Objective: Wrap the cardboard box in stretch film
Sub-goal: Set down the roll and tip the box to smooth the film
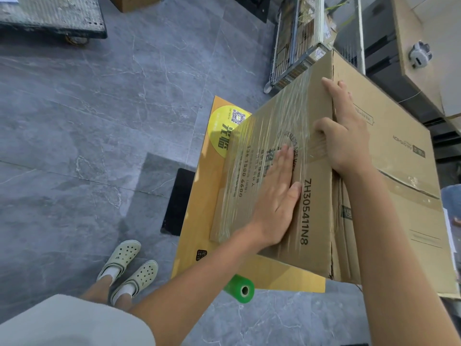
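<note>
- The box (321, 171) stands on a yellow board (199, 208) on the floor (99, 121), tilted on its lower edge, with its printed side face turned toward the camera.
- Film (252, 171) already covers the far part of that side face; the near part, around the printed code, looks bare.
- The left hand (277, 196) lies flat and open on the side face, palm down, fingers together, at the film's near edge. Its grip is released: it presses, it holds nothing.
- The right hand (344, 136) is hooked over the top edge, fingers on the top face, thumb on the side face. This grip is clamped on the box and seems to steady the tilt.
- The green roll (240, 289) lies on the floor just beside the board's near edge, in neither hand.
- The step in hand looks like smoothing the film down so that it clings.
- To do it well: stroke with the whole palm from the wrapped part outward, pushing wrinkles and air toward the film's free edge.
- Keep the right hand firm so the box does not rock or slide off the board.
- Press hardest along the film's edge and at the corners, where it could lift.
- Much of the box seems still unwrapped, so the roll will be needed again.
</note>
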